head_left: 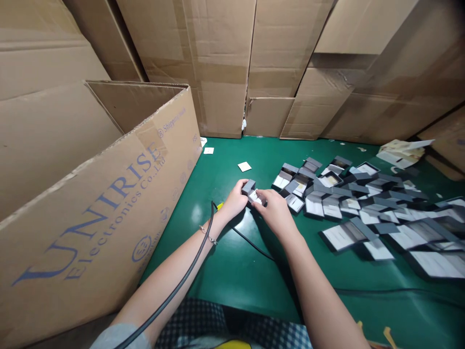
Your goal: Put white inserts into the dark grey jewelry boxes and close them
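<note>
Over the middle of the green table, my left hand [238, 198] is closed around a small dark grey hinged box [249, 186] with its lid up. My right hand [273, 207] pinches at the box's white inside from the right, its thumb and fingers close together. Whether those fingers grip a separate white piece or only press the insert cannot be made out. Just to the right lie many similar open grey boxes [314, 203] with white inserts, some overlapping. A white square card [244, 166] lies on the table beyond my hands.
A big printed cardboard carton [145, 179] stands at the left, its top open. Cardboard sheets [218, 68] wall off the back. A black cable [196, 257] runs across my left forearm and over the green table [225, 271]. Crumpled pale paper [403, 152] lies at the far right.
</note>
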`<state>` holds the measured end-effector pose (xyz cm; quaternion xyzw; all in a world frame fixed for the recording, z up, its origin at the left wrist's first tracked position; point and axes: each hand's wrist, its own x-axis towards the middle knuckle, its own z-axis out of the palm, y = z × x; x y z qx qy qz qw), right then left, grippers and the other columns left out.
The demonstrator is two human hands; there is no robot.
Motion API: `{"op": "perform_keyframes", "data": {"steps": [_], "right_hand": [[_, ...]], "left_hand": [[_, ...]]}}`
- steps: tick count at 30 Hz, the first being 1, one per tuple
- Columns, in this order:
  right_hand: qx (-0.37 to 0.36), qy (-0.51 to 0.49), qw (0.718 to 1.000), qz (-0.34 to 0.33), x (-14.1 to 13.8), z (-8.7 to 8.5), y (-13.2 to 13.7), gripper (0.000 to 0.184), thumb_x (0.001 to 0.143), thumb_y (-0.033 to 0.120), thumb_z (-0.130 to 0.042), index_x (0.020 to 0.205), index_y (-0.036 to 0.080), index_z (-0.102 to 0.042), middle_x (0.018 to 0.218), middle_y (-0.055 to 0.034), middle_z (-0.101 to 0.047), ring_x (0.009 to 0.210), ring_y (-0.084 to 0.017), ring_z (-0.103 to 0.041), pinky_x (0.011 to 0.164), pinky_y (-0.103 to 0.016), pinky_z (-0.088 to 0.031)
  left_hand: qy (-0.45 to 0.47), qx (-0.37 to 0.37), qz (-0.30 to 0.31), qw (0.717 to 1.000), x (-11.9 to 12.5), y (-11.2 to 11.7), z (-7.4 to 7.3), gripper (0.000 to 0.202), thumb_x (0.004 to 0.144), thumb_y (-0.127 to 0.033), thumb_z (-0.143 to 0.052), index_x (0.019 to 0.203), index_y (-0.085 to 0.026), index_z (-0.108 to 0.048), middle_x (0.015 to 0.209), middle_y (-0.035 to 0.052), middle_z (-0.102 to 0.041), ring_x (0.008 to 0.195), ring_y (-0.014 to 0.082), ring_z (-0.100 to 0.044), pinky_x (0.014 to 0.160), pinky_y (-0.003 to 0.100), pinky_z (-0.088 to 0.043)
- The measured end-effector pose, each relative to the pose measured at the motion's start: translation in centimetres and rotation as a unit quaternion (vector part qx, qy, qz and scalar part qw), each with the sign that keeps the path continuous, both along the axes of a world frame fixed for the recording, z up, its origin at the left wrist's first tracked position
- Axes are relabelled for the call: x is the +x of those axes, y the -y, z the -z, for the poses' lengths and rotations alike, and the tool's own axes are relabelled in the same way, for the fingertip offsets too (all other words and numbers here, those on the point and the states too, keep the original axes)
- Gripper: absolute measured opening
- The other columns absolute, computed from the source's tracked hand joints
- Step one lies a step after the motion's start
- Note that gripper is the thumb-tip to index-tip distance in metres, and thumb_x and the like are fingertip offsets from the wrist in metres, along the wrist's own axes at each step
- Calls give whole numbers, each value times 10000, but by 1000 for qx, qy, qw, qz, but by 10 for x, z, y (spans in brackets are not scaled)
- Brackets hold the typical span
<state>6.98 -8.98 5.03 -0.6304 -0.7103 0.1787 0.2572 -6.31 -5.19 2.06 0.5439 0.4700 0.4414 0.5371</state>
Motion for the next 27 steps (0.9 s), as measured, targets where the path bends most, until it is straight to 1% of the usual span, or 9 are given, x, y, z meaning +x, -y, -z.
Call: {"op": "perform_keyframes", "data": {"steps": [4, 8, 10, 13, 15, 17, 19, 22, 27], "right_hand": [[-29, -26, 999, 12, 0, -2, 0, 371, 702, 179, -651, 1070, 161, -612, 1052, -98, -621, 960, -219, -582, 845, -352, -442], [-35, -35, 999, 19, 1, -2, 0, 370, 655, 186, -671, 1010, 172, -571, 1024, -78, -613, 943, -215, -571, 815, -346, -437], [-38, -35, 998, 24, 1, -1, 0, 352, 629, 221, -687, 948, 175, -544, 983, -68, -611, 904, -214, -567, 774, -334, -436], [-44, -52, 997, 36, 4, 0, -1, 335, 613, 332, -694, 844, 190, -497, 882, -46, -603, 798, -200, -557, 673, -299, -421], [-53, -70, 995, 50, 6, 0, -2, 306, 646, 409, -649, 785, 197, -479, 824, -35, -596, 737, -187, -543, 625, -281, -397], [-80, -88, 992, 51, 9, 0, -4, 262, 693, 436, -580, 723, 195, -481, 767, -24, -592, 683, -170, -530, 600, -270, -374], [-118, -100, 987, 43, 12, -1, -4, 242, 718, 421, -537, 661, 191, -490, 705, -10, -584, 633, -149, -512, 584, -260, -353], [-153, -102, 982, 35, 14, -4, -4, 218, 716, 384, -536, 627, 186, -514, 647, 9, -569, 592, -129, -481, 572, -254, -325], [-159, -108, 981, 5, 16, -6, -4, 178, 703, 352, -549, 641, 184, -558, 656, 8, -576, 606, -131, -481, 586, -259, -322]], "left_hand": [[-17, 13, -2, 1000, 1, 1, -1, 589, 529, 19, -414, 1083, -154, -515, 1070, 54, -594, 995, 170, -531, 874, 267, -414], [-30, 20, 6, 999, 2, 3, -2, 568, 533, 24, -413, 1059, -160, -519, 1071, 53, -595, 988, 168, -533, 883, 276, -413], [-30, 16, 11, 999, 3, 3, -3, 570, 527, 31, -403, 1054, -157, -513, 1072, 56, -594, 971, 162, -536, 874, 275, -416], [-25, 3, 16, 1000, 3, 3, -4, 583, 514, 40, -401, 1054, -153, -505, 1080, 57, -590, 941, 153, -542, 851, 269, -422], [-26, 0, 13, 1000, 3, 3, -5, 563, 526, 34, -427, 1053, -150, -504, 1081, 60, -589, 938, 156, -543, 846, 273, -424], [-28, 5, 12, 1000, 3, 4, -6, 540, 543, 23, -455, 1053, -147, -506, 1075, 64, -592, 948, 164, -542, 853, 282, -424], [-27, 16, 17, 999, 3, 4, -5, 537, 550, 26, -455, 1054, -149, -510, 1078, 66, -593, 967, 169, -540, 866, 291, -422], [-27, 32, 22, 999, 4, 3, -2, 547, 551, 37, -440, 1058, -156, -512, 1097, 67, -588, 993, 167, -535, 882, 291, -420], [-34, 34, 25, 999, 4, 4, -1, 534, 559, 31, -482, 1054, -166, -523, 1121, 73, -588, 1007, 176, -537, 895, 303, -422]]}}
